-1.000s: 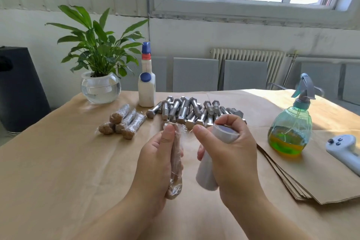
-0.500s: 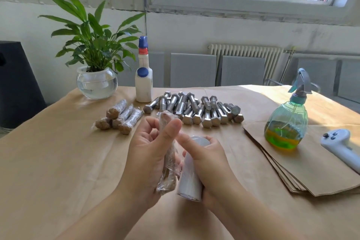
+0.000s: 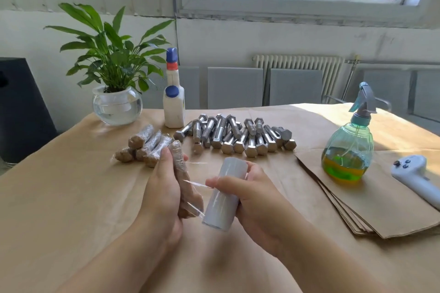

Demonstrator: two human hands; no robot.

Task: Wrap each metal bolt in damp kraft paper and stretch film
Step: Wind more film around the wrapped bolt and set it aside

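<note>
Head view: bare bolts behind hands.

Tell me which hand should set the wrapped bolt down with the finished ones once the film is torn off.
Left. The left hand already grips the wrapped bolt, and the finished bundles lie just beyond it on the left. The right hand is occupied holding the film roll.

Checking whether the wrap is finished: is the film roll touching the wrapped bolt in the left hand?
Apart. The head view shows a gap between the film roll and the wrapped bolt, bridged only by stretched film.
</note>
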